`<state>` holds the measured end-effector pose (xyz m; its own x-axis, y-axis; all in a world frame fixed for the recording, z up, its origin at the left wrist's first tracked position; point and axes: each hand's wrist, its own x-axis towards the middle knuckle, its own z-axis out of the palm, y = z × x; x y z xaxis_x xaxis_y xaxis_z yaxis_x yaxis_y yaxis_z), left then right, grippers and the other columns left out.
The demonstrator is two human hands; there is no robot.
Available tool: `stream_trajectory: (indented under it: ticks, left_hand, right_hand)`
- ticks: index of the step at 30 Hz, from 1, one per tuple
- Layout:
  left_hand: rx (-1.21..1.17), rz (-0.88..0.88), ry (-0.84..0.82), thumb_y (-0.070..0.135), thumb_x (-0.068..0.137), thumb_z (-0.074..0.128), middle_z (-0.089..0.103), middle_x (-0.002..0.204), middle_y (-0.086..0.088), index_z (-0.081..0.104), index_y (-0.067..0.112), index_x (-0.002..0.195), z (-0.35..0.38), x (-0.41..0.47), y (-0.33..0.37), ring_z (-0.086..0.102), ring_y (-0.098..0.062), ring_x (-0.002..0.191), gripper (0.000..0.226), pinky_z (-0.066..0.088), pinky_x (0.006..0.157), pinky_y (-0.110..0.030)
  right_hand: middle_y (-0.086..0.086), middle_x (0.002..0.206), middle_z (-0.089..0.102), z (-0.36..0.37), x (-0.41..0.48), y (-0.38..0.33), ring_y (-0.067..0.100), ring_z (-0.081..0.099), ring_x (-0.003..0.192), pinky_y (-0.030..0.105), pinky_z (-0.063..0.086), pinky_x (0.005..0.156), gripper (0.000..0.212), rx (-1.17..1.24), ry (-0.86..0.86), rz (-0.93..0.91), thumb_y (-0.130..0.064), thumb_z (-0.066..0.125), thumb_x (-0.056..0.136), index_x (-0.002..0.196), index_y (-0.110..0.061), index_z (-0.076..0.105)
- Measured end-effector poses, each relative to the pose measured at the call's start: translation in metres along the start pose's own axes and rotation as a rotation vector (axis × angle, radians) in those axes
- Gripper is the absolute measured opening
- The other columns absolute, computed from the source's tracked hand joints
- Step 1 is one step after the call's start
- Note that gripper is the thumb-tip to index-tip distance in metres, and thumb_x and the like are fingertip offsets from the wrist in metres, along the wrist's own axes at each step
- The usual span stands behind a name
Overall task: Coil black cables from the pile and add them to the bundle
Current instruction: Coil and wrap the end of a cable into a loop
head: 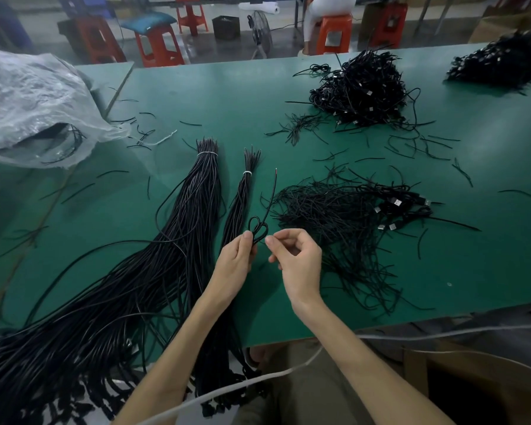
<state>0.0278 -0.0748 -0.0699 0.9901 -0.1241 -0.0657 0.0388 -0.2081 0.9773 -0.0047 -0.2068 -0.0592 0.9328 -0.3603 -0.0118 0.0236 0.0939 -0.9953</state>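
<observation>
Left hand (236, 259) pinches the looped cable (258, 228); right hand (299, 259) curls beside it, grip unclear. The plastic bag (28, 96) holds loose cables (71, 142).

Small bundle (242, 194): lies on the table (227, 96), about midway across.
Large bundle (196, 194): just left of the small bundle, alongside it.
Loose pile (341, 216): near, to its right.
Middle heap (359, 90): behind it, to the right.
Far heap (503, 65): further right, well apart.
Plastic bag (34, 102): behind it, far left.
Looped cable (258, 228): just right of its near end, between the left hand (235, 265) and the right hand (298, 265).
</observation>
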Motion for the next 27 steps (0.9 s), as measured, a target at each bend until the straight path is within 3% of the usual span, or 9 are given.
stream_trajectory:
  ticks: [8, 12, 17, 21, 24, 27]
  left_hand:
    - [-0.045, 0.004, -0.015, 0.036, 0.108, 0.044, 0.035, 0.062, 0.006, 0.042, 0.023, 0.068, -0.001, -0.002, 0.002, 0.03, -0.009, 0.054, 0.042, 0.027, 0.049, -0.021]
    - [-0.067, -0.008, -0.026, 0.03, 0.107, 0.044, 0.035, 0.06, 0.008, 0.04, 0.025, 0.064, -0.002, -0.003, 0.003, 0.029, -0.008, 0.052, 0.044, 0.027, 0.048, -0.019]
    - [-0.133, -0.02, -0.08, 0.028, 0.104, 0.045, 0.032, 0.058, 0.013, 0.037, 0.032, 0.06, -0.002, -0.006, 0.008, 0.025, -0.005, 0.049, 0.045, 0.024, 0.046, -0.015]
    - [-0.163, -0.026, -0.099, 0.03, 0.097, 0.046, 0.03, 0.055, 0.013, 0.037, 0.027, 0.061, -0.002, -0.008, 0.01, 0.023, -0.004, 0.047, 0.038, 0.023, 0.043, -0.015]
    - [-0.17, -0.026, -0.103, 0.019, 0.103, 0.043, 0.031, 0.052, 0.015, 0.042, 0.033, 0.054, -0.002, -0.008, 0.011, 0.022, -0.003, 0.045, 0.052, 0.023, 0.043, -0.014]
    - [-0.184, -0.031, -0.094, 0.015, 0.106, 0.042, 0.031, 0.052, 0.015, 0.047, 0.033, 0.053, -0.003, -0.009, 0.011, 0.022, -0.003, 0.045, 0.057, 0.022, 0.043, -0.014]
  right_hand:
    - [0.001, 0.084, 0.074, -0.015, 0.003, -0.002, 0.013, 0.068, 0.064, 0.02, 0.051, 0.059, 0.023, -0.058, -0.158, 0.055, -0.023, 0.082, 0.087, 0.102, -0.018, 0.066]
    - [-0.001, 0.093, 0.074, -0.026, 0.012, -0.008, 0.013, 0.07, 0.083, 0.024, 0.055, 0.068, 0.035, -0.05, -0.31, 0.132, -0.024, 0.084, 0.085, 0.114, -0.018, 0.066]
    - [0.001, 0.112, 0.067, -0.04, 0.033, -0.021, 0.012, 0.065, 0.1, 0.029, 0.053, 0.082, 0.046, 0.147, -0.5, 0.292, -0.02, 0.085, 0.081, 0.123, -0.016, 0.069]
    - [0.003, 0.123, 0.059, -0.033, 0.038, -0.028, 0.01, 0.058, 0.09, 0.031, 0.049, 0.081, 0.053, -0.018, -0.649, 0.233, -0.02, 0.088, 0.077, 0.125, -0.035, 0.07]
    - [-0.003, 0.115, 0.061, -0.021, 0.036, -0.03, 0.007, 0.053, 0.078, 0.028, 0.048, 0.074, 0.054, -0.056, -0.715, 0.189, -0.018, 0.088, 0.08, 0.127, -0.037, 0.069]
    - [-0.004, 0.105, 0.069, -0.016, 0.034, -0.029, 0.011, 0.052, 0.079, 0.03, 0.045, 0.073, 0.046, -0.085, -0.694, 0.196, -0.02, 0.088, 0.08, 0.122, -0.033, 0.072]
